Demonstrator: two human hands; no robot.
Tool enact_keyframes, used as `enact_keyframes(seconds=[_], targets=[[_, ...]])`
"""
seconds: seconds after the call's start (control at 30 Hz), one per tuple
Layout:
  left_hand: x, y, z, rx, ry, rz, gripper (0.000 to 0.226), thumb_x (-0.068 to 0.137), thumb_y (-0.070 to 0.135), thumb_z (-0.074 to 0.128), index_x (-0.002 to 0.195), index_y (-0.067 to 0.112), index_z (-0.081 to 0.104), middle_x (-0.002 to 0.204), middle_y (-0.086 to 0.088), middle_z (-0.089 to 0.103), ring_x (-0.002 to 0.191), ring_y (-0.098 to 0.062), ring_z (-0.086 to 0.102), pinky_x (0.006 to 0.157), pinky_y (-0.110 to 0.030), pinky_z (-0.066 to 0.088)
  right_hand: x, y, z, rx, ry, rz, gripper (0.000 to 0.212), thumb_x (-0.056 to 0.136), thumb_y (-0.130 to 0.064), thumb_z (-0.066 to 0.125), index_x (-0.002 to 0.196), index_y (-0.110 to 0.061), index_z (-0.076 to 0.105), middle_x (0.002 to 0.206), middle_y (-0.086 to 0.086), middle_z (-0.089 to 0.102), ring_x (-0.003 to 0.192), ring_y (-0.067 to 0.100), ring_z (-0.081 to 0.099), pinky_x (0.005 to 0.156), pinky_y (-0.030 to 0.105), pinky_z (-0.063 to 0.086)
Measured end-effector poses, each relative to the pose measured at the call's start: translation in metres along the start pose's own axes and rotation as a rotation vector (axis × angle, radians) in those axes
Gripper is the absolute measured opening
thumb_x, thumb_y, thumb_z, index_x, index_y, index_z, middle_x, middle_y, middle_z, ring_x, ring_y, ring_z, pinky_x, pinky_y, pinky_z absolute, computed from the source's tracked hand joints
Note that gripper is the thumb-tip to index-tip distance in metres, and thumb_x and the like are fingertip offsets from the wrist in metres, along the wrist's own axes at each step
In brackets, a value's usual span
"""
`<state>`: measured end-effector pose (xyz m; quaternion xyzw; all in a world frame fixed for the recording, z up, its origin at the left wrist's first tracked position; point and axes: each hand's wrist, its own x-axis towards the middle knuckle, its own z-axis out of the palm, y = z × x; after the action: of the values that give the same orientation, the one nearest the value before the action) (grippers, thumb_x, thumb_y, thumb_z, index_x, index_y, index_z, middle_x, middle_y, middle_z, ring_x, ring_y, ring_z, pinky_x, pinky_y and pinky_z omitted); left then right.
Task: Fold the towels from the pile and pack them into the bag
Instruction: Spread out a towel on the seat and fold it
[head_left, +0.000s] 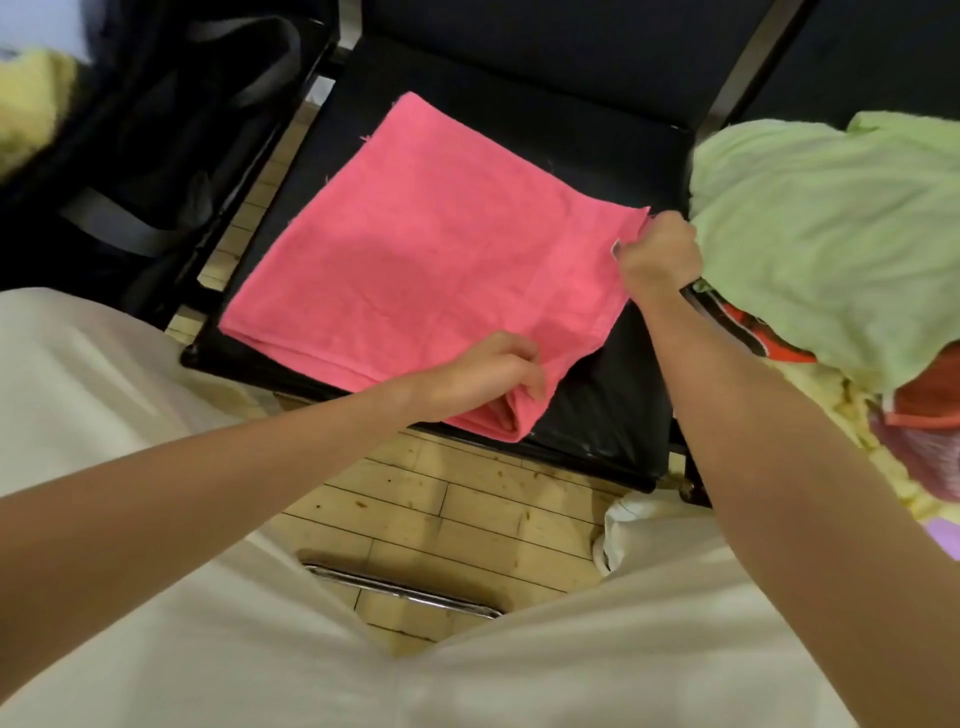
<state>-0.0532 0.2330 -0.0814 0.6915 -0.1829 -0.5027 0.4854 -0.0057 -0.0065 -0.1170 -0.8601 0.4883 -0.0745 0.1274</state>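
Pink towel (415, 249) is lying part-folded on the black chair seat (597, 405); I'm pinching its corners, left hand (488, 374) nearest, right hand (657, 254) farther. Towel pile (831, 234) is waiting; bag (171, 130) is looking unpacked, I'm guessing.

We note even, fairly bright indoor light with soft shadows, slight overall softness, motion blur at the left edge, wide-angle bending at the borders, and no harsh glare.
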Motion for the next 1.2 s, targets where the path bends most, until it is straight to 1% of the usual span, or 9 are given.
enact_keyframes(seconds=[0.13, 0.23, 0.47, 0.57, 0.7, 0.77, 0.9, 1.0, 1.2], targets=[[-0.001, 0.006, 0.014, -0.142, -0.102, 0.029, 0.036, 0.079, -0.009, 0.053, 0.056, 0.015, 0.040, 0.048, 0.004, 0.049, 0.052, -0.022, 0.057, 0.049, -0.027, 0.050, 0.010, 0.021, -0.004, 0.344, 0.014, -0.017, 0.019, 0.087, -0.021, 0.061, 0.092, -0.003, 0.064, 0.090, 0.009, 0.066, 0.086, 0.018, 0.064, 0.063, 0.021, 0.043], [-0.005, 0.007, 0.014, -0.176, -0.035, 0.062, 0.039, 0.080, -0.011, 0.055, 0.054, 0.014, 0.038, 0.046, 0.006, 0.047, 0.050, -0.018, 0.058, 0.045, -0.024, 0.051, 0.008, 0.009, -0.008, 0.586, -0.015, 0.003, 0.041, 0.090, -0.018, 0.058, 0.051, -0.012, 0.049, 0.041, -0.012, 0.046, 0.043, -0.003, 0.046, 0.046, 0.016, 0.034], [-0.036, -0.008, -0.050, -0.167, 0.305, 0.152, 0.049, 0.073, -0.017, 0.054, 0.046, 0.019, 0.034, 0.044, 0.012, 0.031, 0.042, -0.003, 0.038, 0.045, -0.018, 0.035, -0.016, -0.085, 0.014, 0.796, -0.061, -0.070, 0.019, 0.078, -0.017, 0.074, 0.071, -0.015, 0.055, 0.086, 0.006, 0.068, 0.079, 0.014, 0.064, 0.079, 0.022, 0.051], [-0.056, -0.013, -0.089, -0.162, 0.400, 0.164, 0.044, 0.075, -0.018, 0.053, 0.052, 0.013, 0.030, 0.046, 0.010, 0.033, 0.042, -0.005, 0.043, 0.046, -0.026, 0.047, -0.026, -0.135, 0.031, 0.859, -0.111, -0.079, 0.026, 0.081, -0.012, 0.071, 0.069, -0.017, 0.048, 0.079, 0.013, 0.069, 0.068, 0.024, 0.069, 0.070, 0.039, 0.058], [-0.076, -0.028, -0.132, -0.133, 0.557, 0.114, 0.034, 0.075, -0.008, 0.058, 0.056, 0.008, 0.037, 0.053, 0.002, 0.038, 0.053, -0.013, 0.050, 0.052, -0.029, 0.051, -0.050, -0.195, 0.053, 0.845, -0.139, -0.174, 0.032, 0.087, -0.004, 0.060, 0.069, -0.018, 0.038, 0.081, 0.018, 0.066, 0.065, 0.029, 0.068, 0.059, 0.036, 0.057], [-0.079, -0.039, -0.147, -0.031, 0.615, 0.053, 0.023, 0.075, 0.004, 0.062, 0.060, 0.008, 0.044, 0.057, -0.003, 0.045, 0.059, -0.020, 0.054, 0.059, -0.035, 0.049, -0.058, -0.214, 0.066, 0.809, -0.128, -0.194, 0.034, 0.087, -0.003, 0.057, 0.069, -0.020, 0.035, 0.078, 0.014, 0.063, 0.074, 0.033, 0.067, 0.071, 0.043, 0.055], [-0.080, -0.058, -0.162, 0.365, 0.641, -0.100, 0.017, 0.080, 0.017, 0.063, 0.078, 0.001, 0.059, 0.072, -0.013, 0.064, 0.070, -0.027, 0.063, 0.065, -0.042, 0.053, -0.069, -0.230, 0.082, 0.661, -0.163, -0.197, 0.010, 0.092, -0.009, 0.056, 0.099, -0.007, 0.050, 0.091, 0.008, 0.061, 0.093, 0.023, 0.061, 0.077, 0.022, 0.042], [-0.083, -0.065, -0.164, 0.639, 0.618, -0.177, 0.018, 0.085, 0.025, 0.063, 0.085, 0.007, 0.060, 0.078, -0.009, 0.064, 0.073, -0.025, 0.063, 0.065, -0.038, 0.052, -0.078, -0.227, 0.088, 0.622, -0.176, -0.190, 0.022, 0.092, -0.016, 0.058, 0.107, -0.001, 0.052, 0.103, 0.014, 0.064, 0.098, 0.024, 0.060, 0.083, 0.024, 0.044], [-0.084, -0.070, -0.164, 0.916, 0.736, 0.089, 0.031, 0.082, 0.012, 0.066, 0.110, 0.009, 0.054, 0.107, -0.010, 0.054, 0.100, -0.027, 0.054, 0.081, -0.037, 0.050, -0.120, -0.192, 0.074, 0.589, -0.213, -0.455, 0.012, 0.085, 0.000, 0.056, 0.082, -0.009, 0.048, 0.080, 0.011, 0.056, 0.076, 0.020, 0.052, 0.069, 0.028, 0.041]])
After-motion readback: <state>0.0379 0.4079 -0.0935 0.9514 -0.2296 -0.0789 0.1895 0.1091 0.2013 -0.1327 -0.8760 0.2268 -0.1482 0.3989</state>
